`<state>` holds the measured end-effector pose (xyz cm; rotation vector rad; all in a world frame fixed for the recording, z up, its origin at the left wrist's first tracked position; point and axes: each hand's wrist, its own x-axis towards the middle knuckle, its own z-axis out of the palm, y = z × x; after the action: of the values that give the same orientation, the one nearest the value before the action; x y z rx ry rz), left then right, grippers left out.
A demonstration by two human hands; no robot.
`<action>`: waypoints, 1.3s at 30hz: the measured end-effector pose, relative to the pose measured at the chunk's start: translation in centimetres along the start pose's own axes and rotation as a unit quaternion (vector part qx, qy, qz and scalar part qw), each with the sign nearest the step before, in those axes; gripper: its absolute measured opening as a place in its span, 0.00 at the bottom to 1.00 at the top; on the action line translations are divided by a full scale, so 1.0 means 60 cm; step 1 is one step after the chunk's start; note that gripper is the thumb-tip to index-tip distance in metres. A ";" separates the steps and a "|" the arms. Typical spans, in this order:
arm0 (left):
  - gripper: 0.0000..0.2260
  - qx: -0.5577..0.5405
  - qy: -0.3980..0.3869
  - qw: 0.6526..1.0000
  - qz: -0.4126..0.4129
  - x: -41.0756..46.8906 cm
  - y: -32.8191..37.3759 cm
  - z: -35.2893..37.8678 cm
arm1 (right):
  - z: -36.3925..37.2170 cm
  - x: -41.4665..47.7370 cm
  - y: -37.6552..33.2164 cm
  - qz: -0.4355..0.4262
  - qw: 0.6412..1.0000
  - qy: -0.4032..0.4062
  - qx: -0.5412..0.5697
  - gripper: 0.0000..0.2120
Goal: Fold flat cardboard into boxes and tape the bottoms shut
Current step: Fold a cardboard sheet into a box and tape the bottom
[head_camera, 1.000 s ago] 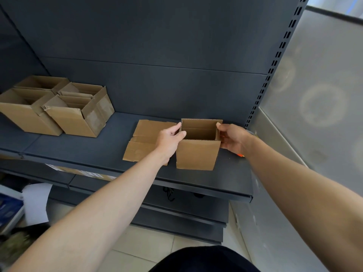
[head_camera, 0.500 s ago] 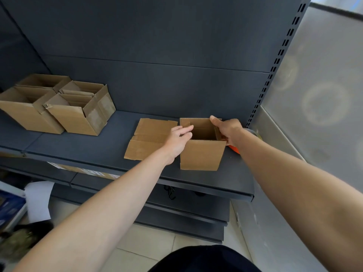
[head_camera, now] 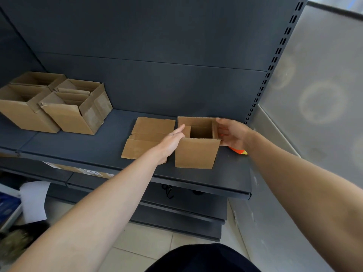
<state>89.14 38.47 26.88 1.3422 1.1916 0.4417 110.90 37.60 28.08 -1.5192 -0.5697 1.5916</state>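
Shelf (head_camera: 88, 150): the box (head_camera: 196, 154) stands near the front lip, towards the right end. We judge that a shove towards us could send it off the edge.
Box: it is upright with its mouth open and a small flap showing inside the left wall. We cannot see the bottom, so we cannot tell whether it is folded or taped. If it is loose, pressing inside could burst it open.
Left hand (head_camera: 170, 143): the fingers (head_camera: 179, 128) are straight and together, with the tips at the left rim and holding nothing. A push there with no counter-hold would skew the walls out of square.
Right hand (head_camera: 232, 134): the thumb is at the rim and the fingers (head_camera: 223, 132) are curled against the right wall, clamped on the box. Too hard a squeeze may crease the cardboard.
Flat cardboard (head_camera: 149, 134): it lies just left of the box, under the left wrist. A sweep of the arm could drag it forward off the shelf.
Orange thing (head_camera: 237, 150): it is half hidden behind the right wrist, and we cannot tell what it is. The wrist could knock it towards the shelf end.
Finished boxes (head_camera: 72, 118): they sit well apart at the far left, so we see little risk to them.
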 end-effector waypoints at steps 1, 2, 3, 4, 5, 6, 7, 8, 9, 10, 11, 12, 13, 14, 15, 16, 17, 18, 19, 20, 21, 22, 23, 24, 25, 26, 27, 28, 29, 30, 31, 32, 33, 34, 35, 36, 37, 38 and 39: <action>0.22 0.002 -0.009 1.000 -0.001 0.001 0.000 -0.001 | -0.005 -0.001 0.003 0.000 1.000 -0.008 0.007 0.12; 0.23 0.003 -0.018 1.000 -0.002 0.001 0.001 -0.002 | -0.006 -0.002 0.006 -0.001 1.000 -0.012 0.005 0.09; 0.26 0.002 -0.026 1.000 -0.004 0.001 0.000 -0.004 | -0.005 -0.003 0.007 -0.002 1.000 -0.012 -0.002 0.08; 0.29 -0.002 -0.036 0.999 -0.008 0.002 0.000 -0.007 | -0.003 -0.004 0.009 -0.003 1.000 -0.009 -0.011 0.08; 0.33 -0.008 -0.047 0.999 -0.013 0.003 -0.001 -0.010 | -0.001 -0.004 0.010 -0.003 1.000 -0.010 -0.019 0.09; 0.36 -0.014 -0.054 0.998 -0.015 0.004 -0.002 -0.013 | 0.000 -0.003 0.011 -0.003 1.000 -0.012 -0.025 0.10; 0.38 -0.021 -0.056 0.998 -0.015 0.005 -0.004 -0.014 | 0.000 -0.002 0.012 -0.001 1.000 -0.013 -0.027 0.10; 0.38 -0.026 -0.052 0.998 -0.013 0.006 -0.005 -0.015 | 0.000 0.000 0.012 0.000 0.999 -0.013 -0.030 0.09; 0.39 -0.028 -0.046 0.998 -0.010 0.008 -0.007 -0.015 | 0.000 0.001 0.012 0.000 0.999 -0.011 -0.033 0.09; 0.38 -0.027 -0.039 0.999 -0.006 0.008 -0.008 -0.014 | 0.002 0.002 0.013 -0.001 0.999 -0.006 -0.041 0.09; 0.38 -0.023 -0.031 0.999 -0.002 0.009 -0.009 -0.012 | 0.006 0.000 0.013 -0.005 0.999 -0.002 -0.050 0.09; 0.38 -0.017 -0.023 1.000 0.002 0.009 -0.010 -0.011 | 0.009 0.001 0.014 -0.008 0.998 0.005 -0.060 0.08; 0.38 -0.012 -0.015 1.000 0.005 0.010 -0.011 -0.010 | 0.013 0.002 0.015 -0.012 0.997 0.013 -0.070 0.08; 0.37 -0.008 -0.009 1.000 0.007 0.010 -0.011 -0.009 | 0.015 0.004 0.017 -0.017 0.996 0.022 -0.083 0.09; 0.37 -0.005 -0.005 1.000 0.011 0.010 -0.011 -0.009 | 0.018 0.005 0.017 -0.020 0.995 0.030 -0.096 0.09; 0.36 -0.001 -0.002 1.000 0.014 0.010 -0.011 -0.009 | 0.019 0.008 0.018 -0.022 0.993 0.036 -0.108 0.11; 0.35 0.003 0.001 1.000 0.017 0.009 -0.009 -0.009 | 0.021 0.008 0.018 -0.024 0.992 0.041 -0.118 0.12; 0.35 0.009 0.005 1.000 0.020 0.009 -0.008 -0.009 | 0.022 0.007 0.017 -0.027 0.990 0.045 -0.130 0.13; 0.34 0.015 0.009 1.000 0.022 0.009 -0.006 -0.009 | 0.023 0.005 0.015 -0.031 0.989 0.047 -0.137 0.13; 0.33 0.020 0.015 0.999 0.023 0.010 -0.004 -0.009 | 0.023 0.004 0.014 -0.032 0.988 0.046 -0.145 0.12; 0.32 0.024 0.023 0.999 0.023 0.011 -0.002 -0.009 | 0.023 0.001 0.014 -0.032 0.988 0.038 -0.146 0.13; 0.32 0.027 0.034 0.999 0.025 0.012 0.000 -0.008 | 0.022 -0.002 0.013 -0.030 0.988 0.027 -0.146 0.15; 0.31 0.032 0.049 0.998 0.028 0.014 0.003 -0.005 | 0.020 -0.005 0.014 -0.030 0.990 0.010 -0.137 0.17; 0.30 0.039 0.065 0.997 0.032 0.015 0.004 -0.001 | 0.017 -0.007 0.015 -0.030 0.993 -0.003 -0.118 0.19; 0.29 0.047 0.082 0.995 0.034 0.017 0.005 0.005 | 0.016 -0.009 0.016 -0.031 0.996 -0.012 -0.087 0.19; 0.29 0.057 0.100 0.993 0.036 0.019 0.005 0.013 | 0.014 -0.015 0.015 -0.028 0.998 -0.010 -0.059 0.18; 0.28 0.066 0.117 0.990 0.036 0.019 0.006 0.020 | 0.013 -0.018 0.015 -0.023 0.999 -0.007 -0.027 0.15; 0.29 0.073 0.134 0.988 0.037 0.020 0.006 0.028 | 0.010 -0.019 0.014 -0.015 1.000 -0.003 0.000 0.13; 0.30 0.076 0.151 0.985 0.037 0.021 0.007 0.033 | 0.007 -0.017 0.014 -0.007 1.000 -0.006 0.023 0.12; 0.33 0.072 0.164 0.983 0.035 0.023 0.008 0.036 | 0.004 -0.015 0.013 0.002 1.000 -0.011 0.025 0.15; 0.35 0.062 0.173 0.983 0.031 0.025 0.010 0.037 | 0.003 -0.012 0.011 0.011 1.000 -0.018 0.021 0.18; 0.38 0.051 0.176 0.983 0.031 0.024 0.012 0.038 | 0.003 -0.008 0.009 0.015 1.000 -0.017 0.008 0.22; 0.40 0.045 0.174 0.983 0.033 0.024 0.014 0.037 | 0.006 -0.006 0.007 0.018 1.000 -0.015 -0.003 0.24; 0.40 0.045 0.169 0.984 0.035 0.023 0.016 0.036 | 0.009 -0.005 0.004 0.019 1.000 -0.004 -0.017 0.25; 0.38 0.047 0.166 0.984 0.036 0.023 0.018 0.036 | 0.012 -0.003 0.004 0.019 1.000 0.007 -0.021 0.24; 0.36 0.046 0.169 0.984 0.036 0.022 0.017 0.036 | 0.014 -0.001 0.005 0.018 0.999 0.021 -0.020 0.23; 0.34 0.044 0.175 0.983 0.034 0.020 0.016 0.036 | 0.015 0.000 0.006 0.017 0.999 0.027 -0.014 0.21; 0.31 0.040 0.179 0.982 0.033 0.019 0.016 0.036 | 0.015 0.002 0.006 0.016 0.999 0.032 -0.013 0.18; 0.28 0.039 0.180 0.982 0.033 0.018 0.015 0.036 | 0.014 0.004 0.008 0.015 0.999 0.033 -0.009 0.15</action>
<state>91.72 38.53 26.80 1.4106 1.4749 0.7146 109.96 37.72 27.70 -1.5937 -0.5282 1.5576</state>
